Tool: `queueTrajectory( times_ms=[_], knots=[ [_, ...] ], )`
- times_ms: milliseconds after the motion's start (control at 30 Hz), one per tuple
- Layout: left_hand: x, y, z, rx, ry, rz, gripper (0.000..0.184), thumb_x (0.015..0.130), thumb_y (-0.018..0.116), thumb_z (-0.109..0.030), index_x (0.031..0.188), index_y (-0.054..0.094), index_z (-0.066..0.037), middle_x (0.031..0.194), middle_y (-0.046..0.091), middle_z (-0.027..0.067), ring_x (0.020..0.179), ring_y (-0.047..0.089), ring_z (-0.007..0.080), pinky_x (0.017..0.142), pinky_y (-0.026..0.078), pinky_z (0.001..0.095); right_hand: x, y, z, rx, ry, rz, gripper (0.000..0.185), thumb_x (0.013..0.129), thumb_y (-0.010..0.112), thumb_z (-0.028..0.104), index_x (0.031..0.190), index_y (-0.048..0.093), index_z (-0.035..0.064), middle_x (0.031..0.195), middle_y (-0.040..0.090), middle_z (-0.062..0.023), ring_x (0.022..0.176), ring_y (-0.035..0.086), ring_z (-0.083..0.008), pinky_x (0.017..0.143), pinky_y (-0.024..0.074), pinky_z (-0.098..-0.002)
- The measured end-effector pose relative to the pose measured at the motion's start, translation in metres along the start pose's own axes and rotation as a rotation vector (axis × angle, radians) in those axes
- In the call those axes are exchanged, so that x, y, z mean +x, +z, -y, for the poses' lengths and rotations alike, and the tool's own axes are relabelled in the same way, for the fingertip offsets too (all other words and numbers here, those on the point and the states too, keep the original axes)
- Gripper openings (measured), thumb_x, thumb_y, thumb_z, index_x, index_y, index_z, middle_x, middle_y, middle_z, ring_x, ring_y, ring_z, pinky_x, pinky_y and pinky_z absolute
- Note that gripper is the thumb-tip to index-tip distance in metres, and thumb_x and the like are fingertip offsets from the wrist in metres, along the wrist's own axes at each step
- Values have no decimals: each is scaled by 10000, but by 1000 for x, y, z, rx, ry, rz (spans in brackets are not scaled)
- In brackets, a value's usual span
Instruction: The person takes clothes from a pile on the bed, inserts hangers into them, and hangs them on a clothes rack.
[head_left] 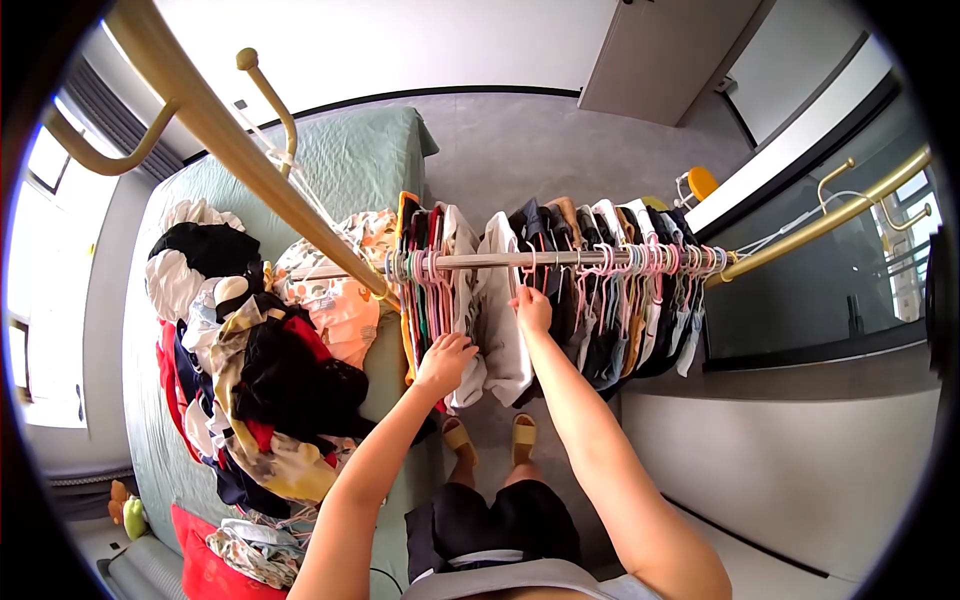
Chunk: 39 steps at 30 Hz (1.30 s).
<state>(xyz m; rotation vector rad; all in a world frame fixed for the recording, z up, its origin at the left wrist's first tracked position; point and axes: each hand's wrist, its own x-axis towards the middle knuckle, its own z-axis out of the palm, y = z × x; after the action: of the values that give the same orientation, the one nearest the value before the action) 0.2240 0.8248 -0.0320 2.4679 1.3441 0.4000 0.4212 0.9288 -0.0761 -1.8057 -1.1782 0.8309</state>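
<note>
A long row of clothes on hangers fills the clothes rail [480,260] in front of me. Near its middle, my right hand [533,310] has its fingers closed at the upper edge of a white garment [508,345]; whether they also grip its hanger is hidden. Lower and to the left, my left hand [447,362] rests against a light grey garment [461,300], fingers loosely apart. Pink and white hangers [425,268] crowd the rail left of my hands. Dark and light clothes [600,320] hang close together to the right.
On the left, a bed with a green cover [350,140] bears a heap of mixed clothes [290,370] and a red cushion [215,555]. Gold stand posts with hooks [240,160] rise at both ends. A low white cabinet [780,460] stands on the right.
</note>
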Motion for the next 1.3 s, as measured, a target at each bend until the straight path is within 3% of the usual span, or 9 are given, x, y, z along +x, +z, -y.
queueTrajectory(
  times_ms=[100, 300, 433, 600, 733, 867, 967, 1133, 1300],
  knots=[
    [33, -27, -27, -34, -67, -227, 484, 711, 513, 9, 1189, 519, -65, 1231, 478, 135, 1180, 426, 307, 985, 359, 401, 19, -15, -1, -530, -42, 40, 484, 879, 433, 420, 687, 655, 35, 640, 625, -162, 627, 610, -356, 581, 458, -457],
    [139, -43, -61, 172, -160, -396, 538, 765, 475, -46, 1293, 390, 13, 1354, 392, 143, 1277, 341, 299, 1054, 264, 418, 44, -51, -7, -821, -231, 181, 504, 922, 372, 368, 683, 648, 20, 669, 632, -179, 620, 621, -351, 550, 485, -452],
    [161, -8, -47, 296, -242, -367, 579, 742, 512, -116, 1290, 380, 18, 1292, 416, 141, 1254, 337, 311, 1072, 224, 428, 75, -102, -11, -537, 210, 316, 532, 929, 358, 378, 691, 602, -30, 520, 602, -127, 521, 619, -263, 597, 502, -387],
    [158, -8, -46, 261, -251, -358, 618, 722, 534, -112, 1303, 368, 19, 1287, 411, 134, 1235, 348, 314, 1075, 226, 426, 85, -136, -28, -456, 304, 263, 546, 920, 388, 414, 661, 608, -14, 474, 590, -86, 451, 598, -212, 517, 482, -324],
    [162, -5, -49, 300, -309, -350, 628, 746, 487, -100, 1338, 313, 21, 1380, 329, 146, 1305, 264, 315, 1093, 185, 426, 76, -133, -43, 45, 404, 200, 438, 865, 569, 342, 675, 613, -50, 564, 628, -108, 452, 604, -175, 454, 487, -275],
    [162, -10, -59, 286, -452, -265, 642, 767, 424, -80, 1374, 244, 29, 1446, 240, 157, 1358, 184, 306, 1111, 130, 423, 48, -97, -95, 377, 211, 147, 355, 838, 592, 121, 1133, 508, -56, 986, 636, -182, 830, 628, -195, 697, 509, -272],
    [140, -8, -70, 231, -431, -291, 620, 748, 462, -95, 1340, 321, 26, 1429, 263, 178, 1338, 227, 311, 1088, 193, 417, 0, -86, -64, 473, 149, 141, 703, 821, 542, 49, 1390, 129, 41, 1317, 403, -234, 1109, 513, -293, 898, 414, -353],
    [16, 39, -91, 114, -613, -370, 573, 743, 530, -97, 1299, 408, -25, 1371, 353, 175, 1279, 319, 313, 1045, 260, 412, -74, -58, -44, 172, -223, 157, 536, 797, 438, -56, 1311, 315, 30, 1184, 501, -173, 802, 611, -239, 736, 475, -312],
    [-141, 48, -78, 86, -942, -612, 432, 715, 531, -47, 1147, 520, -29, 1200, 497, 186, 1125, 466, 344, 953, 378, 422, -156, -7, -1, 157, -404, 539, 413, 795, 435, -30, 1204, 450, 28, 995, 606, -124, 719, 619, -193, 669, 491, -291]
  ],
)
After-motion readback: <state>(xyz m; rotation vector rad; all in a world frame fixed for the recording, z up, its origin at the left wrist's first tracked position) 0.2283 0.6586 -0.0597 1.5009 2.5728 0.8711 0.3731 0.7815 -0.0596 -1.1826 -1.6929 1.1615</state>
